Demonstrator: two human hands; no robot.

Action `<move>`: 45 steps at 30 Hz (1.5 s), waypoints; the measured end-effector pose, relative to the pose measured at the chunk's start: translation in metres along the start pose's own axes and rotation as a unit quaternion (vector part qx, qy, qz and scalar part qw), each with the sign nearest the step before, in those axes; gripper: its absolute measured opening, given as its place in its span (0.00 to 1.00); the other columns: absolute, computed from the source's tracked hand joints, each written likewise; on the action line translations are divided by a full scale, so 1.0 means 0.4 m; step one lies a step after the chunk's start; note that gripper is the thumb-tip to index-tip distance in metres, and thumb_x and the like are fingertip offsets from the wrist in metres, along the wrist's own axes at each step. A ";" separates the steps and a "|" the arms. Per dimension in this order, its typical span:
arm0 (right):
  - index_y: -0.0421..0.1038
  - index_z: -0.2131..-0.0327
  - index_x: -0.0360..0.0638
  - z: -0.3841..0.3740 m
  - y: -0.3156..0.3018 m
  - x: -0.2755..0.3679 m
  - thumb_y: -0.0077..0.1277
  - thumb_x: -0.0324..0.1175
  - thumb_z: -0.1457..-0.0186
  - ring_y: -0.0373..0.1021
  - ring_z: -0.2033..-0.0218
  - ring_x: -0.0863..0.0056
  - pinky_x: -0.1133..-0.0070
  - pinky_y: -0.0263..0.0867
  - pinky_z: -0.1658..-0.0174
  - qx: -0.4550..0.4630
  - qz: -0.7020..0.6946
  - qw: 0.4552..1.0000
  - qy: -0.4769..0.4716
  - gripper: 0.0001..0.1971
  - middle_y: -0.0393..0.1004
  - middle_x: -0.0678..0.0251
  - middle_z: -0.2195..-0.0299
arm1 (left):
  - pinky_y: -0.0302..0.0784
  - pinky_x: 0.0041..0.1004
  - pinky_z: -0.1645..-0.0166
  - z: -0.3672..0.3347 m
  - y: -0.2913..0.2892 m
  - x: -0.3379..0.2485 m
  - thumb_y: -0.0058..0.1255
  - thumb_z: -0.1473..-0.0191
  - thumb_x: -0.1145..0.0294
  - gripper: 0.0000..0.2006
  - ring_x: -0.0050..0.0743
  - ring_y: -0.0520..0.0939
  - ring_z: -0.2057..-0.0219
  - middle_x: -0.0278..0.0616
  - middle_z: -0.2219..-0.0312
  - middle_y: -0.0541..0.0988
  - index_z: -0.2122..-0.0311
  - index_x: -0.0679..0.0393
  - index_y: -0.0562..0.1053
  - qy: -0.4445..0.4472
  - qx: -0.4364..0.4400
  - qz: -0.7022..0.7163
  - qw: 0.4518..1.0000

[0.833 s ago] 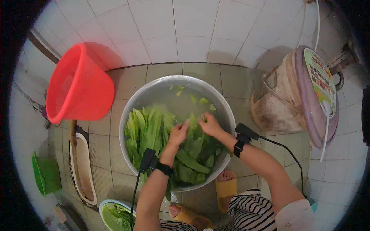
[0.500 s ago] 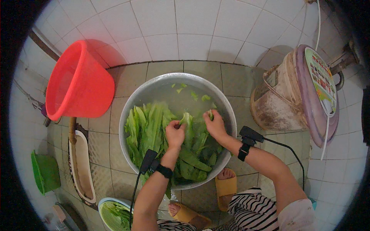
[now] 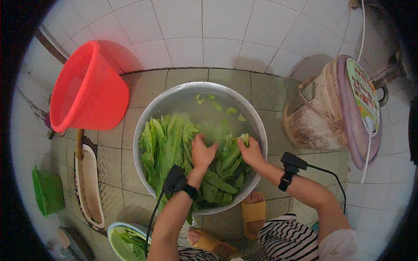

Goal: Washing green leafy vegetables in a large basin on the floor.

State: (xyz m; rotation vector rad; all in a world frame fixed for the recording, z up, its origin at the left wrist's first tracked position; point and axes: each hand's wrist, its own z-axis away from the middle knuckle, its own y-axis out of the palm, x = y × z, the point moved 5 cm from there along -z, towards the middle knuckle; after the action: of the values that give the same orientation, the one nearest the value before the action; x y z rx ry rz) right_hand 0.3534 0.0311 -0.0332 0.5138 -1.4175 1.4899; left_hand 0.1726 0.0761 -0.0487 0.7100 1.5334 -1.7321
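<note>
A wide metal basin [image 3: 140,174] of cloudy water holds long green lettuce leaves [image 3: 172,143], bunched on its left side and along its near side. My left hand [image 3: 202,153] is at the middle of the basin, thumb and fingers apart, beside the left bunch. At the right rim, my right hand [image 3: 251,152] pinches a lettuce leaf [image 3: 233,148] near its pale base. Several small torn leaf pieces [image 3: 217,105] float at the far side of the water. Each wrist wears a black strap with a small cabled device.
A red bucket [image 3: 109,100] stands at the left, above a white-rimmed floor trough [image 3: 99,204]. A green bin [image 3: 50,191] is beyond it. A light green colander [image 3: 117,239] with greens sits at the lower left. A stained bucket [image 3: 315,108] with a purple lid stands at the right.
My left hand has opened from a pinch and no longer holds a leaf. My right hand has moved slightly nearer and right, with a leaf now under its fingers.
</note>
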 end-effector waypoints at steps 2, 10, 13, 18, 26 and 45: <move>0.61 0.63 0.33 0.003 -0.002 -0.020 0.42 0.38 0.51 0.64 0.63 0.56 0.69 0.58 0.61 0.019 -0.023 0.998 0.047 0.17 0.67 0.50 0.66 | 0.66 0.34 0.60 0.008 0.020 -0.048 0.56 0.66 0.69 0.23 0.44 0.69 0.64 0.49 0.68 0.67 0.61 0.62 0.65 0.050 -0.018 0.004 0.999; 0.57 0.61 0.34 0.125 -0.069 0.153 0.38 0.37 0.48 0.63 0.66 0.66 0.75 0.58 0.64 0.027 -0.037 0.996 -0.080 0.16 0.66 0.56 0.69 | 0.67 0.37 0.60 0.005 0.062 -0.121 0.59 0.70 0.62 0.38 0.47 0.65 0.59 0.49 0.61 0.60 0.50 0.51 0.56 0.093 0.182 -0.169 0.964; 0.56 0.60 0.34 0.126 -0.093 0.158 0.37 0.38 0.47 0.64 0.68 0.67 0.76 0.59 0.65 0.000 -0.018 0.994 -0.103 0.16 0.67 0.57 0.70 | 0.68 0.39 0.61 0.014 0.072 -0.092 0.58 0.70 0.61 0.40 0.49 0.63 0.56 0.52 0.55 0.55 0.49 0.54 0.52 0.083 0.200 -0.296 0.930; 0.56 0.60 0.34 0.078 -0.167 0.202 0.37 0.40 0.48 0.66 0.71 0.60 0.72 0.60 0.67 -0.021 -0.040 0.995 -0.089 0.18 0.67 0.54 0.72 | 0.68 0.38 0.61 0.001 0.040 -0.065 0.57 0.69 0.61 0.39 0.50 0.69 0.60 0.55 0.59 0.64 0.50 0.58 0.52 -0.006 0.225 -0.240 0.945; 0.57 0.67 0.34 -0.008 -0.292 0.402 0.37 0.37 0.49 0.64 0.74 0.50 0.65 0.58 0.73 -0.087 0.120 0.968 -0.203 0.13 0.67 0.50 0.79 | 0.68 0.37 0.61 -0.036 0.000 0.097 0.55 0.67 0.63 0.27 0.50 0.73 0.66 0.54 0.69 0.73 0.59 0.63 0.64 0.022 0.196 -0.072 0.978; 0.62 0.63 0.29 -0.237 0.079 0.003 0.46 0.44 0.61 0.64 0.63 0.50 0.67 0.60 0.60 0.110 0.145 0.980 0.074 0.26 0.65 0.41 0.65 | 0.68 0.26 0.62 -0.006 -0.073 0.057 0.55 0.62 0.74 0.17 0.26 0.74 0.68 0.40 0.70 0.74 0.64 0.65 0.66 -0.054 0.193 0.238 0.950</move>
State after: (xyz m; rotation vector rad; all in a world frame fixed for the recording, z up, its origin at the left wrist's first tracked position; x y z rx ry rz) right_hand 0.3555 0.1238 -0.0701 0.3309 -1.2560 1.8940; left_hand 0.1354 0.0766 -0.0497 1.0615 0.8559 -1.6665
